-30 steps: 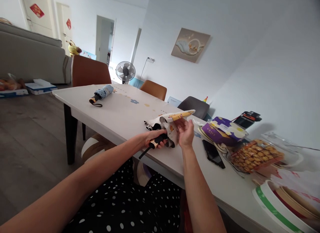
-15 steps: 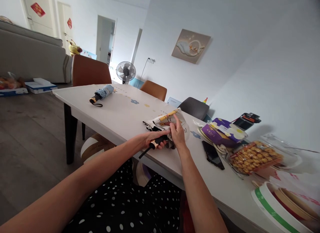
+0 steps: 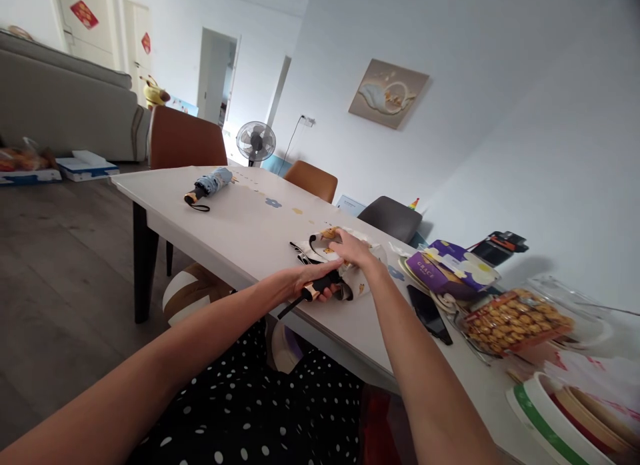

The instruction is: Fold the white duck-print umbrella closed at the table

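Observation:
A white umbrella (image 3: 361, 286) with small orange-brown prints and dark edging is partly gathered, its fabric loose over the near table edge. My left hand (image 3: 320, 276) is wrapped round its black and copper-coloured handle, from which a black strap hangs. Over the canopy, my right hand (image 3: 353, 248) curves its fingers round a fold of the fabric; its thumb side is partly hidden. Farther left on the table lies a second umbrella (image 3: 215, 181), light blue, rolled up, with a black handle and a wrist strap.
On the right of the white table (image 3: 250, 235) are a black phone (image 3: 429, 313), a purple box (image 3: 447, 268), a clear pack of round snacks (image 3: 517, 320) and nested tubs (image 3: 565, 418). Chairs stand along the far side, including a grey one (image 3: 393, 216). A fan (image 3: 256, 142) stands beyond.
My right hand has turned from a pointing pose along a fold to lie across the canopy, and the fabric has shifted and spread. My left hand keeps its hold on the handle.

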A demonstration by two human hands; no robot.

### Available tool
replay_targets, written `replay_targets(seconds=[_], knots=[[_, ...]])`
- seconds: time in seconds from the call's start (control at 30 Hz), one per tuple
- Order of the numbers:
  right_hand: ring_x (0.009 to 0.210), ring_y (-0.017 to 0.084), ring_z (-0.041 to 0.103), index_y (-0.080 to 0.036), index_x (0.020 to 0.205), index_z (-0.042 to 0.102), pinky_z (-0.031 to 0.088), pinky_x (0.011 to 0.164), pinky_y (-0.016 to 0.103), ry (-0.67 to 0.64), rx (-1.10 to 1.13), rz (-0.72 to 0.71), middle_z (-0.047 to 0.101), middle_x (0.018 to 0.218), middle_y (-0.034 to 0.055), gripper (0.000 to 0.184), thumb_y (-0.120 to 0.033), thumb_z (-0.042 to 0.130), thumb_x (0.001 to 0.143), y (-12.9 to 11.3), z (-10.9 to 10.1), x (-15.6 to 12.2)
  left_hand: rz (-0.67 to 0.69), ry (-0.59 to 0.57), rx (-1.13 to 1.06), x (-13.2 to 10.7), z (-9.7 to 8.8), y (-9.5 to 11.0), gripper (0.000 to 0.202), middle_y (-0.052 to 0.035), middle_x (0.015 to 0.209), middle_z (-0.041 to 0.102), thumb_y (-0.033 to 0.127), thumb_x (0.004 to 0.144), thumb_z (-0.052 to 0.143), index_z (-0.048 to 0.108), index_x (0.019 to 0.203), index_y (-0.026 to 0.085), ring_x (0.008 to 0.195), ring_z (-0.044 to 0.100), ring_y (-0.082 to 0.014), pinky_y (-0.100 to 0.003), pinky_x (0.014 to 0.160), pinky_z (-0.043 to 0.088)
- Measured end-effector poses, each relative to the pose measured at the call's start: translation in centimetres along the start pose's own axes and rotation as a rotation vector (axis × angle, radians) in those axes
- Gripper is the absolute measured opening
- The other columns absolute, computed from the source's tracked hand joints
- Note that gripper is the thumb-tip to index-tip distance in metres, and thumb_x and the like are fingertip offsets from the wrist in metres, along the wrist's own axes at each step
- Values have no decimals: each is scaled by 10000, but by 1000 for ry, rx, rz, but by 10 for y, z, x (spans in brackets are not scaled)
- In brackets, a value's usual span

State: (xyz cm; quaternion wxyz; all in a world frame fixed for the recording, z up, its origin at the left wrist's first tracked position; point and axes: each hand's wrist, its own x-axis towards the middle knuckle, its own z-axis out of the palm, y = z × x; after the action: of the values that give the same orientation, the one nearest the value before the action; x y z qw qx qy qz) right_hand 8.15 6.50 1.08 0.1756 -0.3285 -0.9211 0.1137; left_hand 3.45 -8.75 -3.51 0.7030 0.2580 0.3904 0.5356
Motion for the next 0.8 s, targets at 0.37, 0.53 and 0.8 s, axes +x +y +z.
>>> replay_targets(seconds=[0.37, 0.53, 0.8], knots=[[1082, 328, 521, -145, 933, 640, 301, 963, 474, 121, 11, 55, 641, 1054, 154, 326, -407, 498, 801, 8, -2, 24, -111, -95, -87, 0, -1, 5, 385, -2, 548, 437, 468, 887, 371, 468, 694, 148, 374, 370, -62, -161, 315, 298], [964, 272, 575, -161, 843, 647, 385, 883, 375, 206, 94, 27, 668, 957, 127, 307, -348, 404, 844, 13, -4, 12, -125, -71, -115, 2, -3, 5, 378, 0, 552, 446, 448, 918, 289, 438, 749, 145, 369, 370, -62, -157, 320, 287], [944, 240, 558, -151, 926, 589, 400, 866, 375, 593, 360, 24, 636, 1000, 119, 315, -387, 401, 835, 18, -5, -31, 35, -106, -192, 4, -5, 3, 369, 11, 565, 433, 435, 932, 262, 429, 775, 146, 379, 374, -61, -160, 329, 278]])
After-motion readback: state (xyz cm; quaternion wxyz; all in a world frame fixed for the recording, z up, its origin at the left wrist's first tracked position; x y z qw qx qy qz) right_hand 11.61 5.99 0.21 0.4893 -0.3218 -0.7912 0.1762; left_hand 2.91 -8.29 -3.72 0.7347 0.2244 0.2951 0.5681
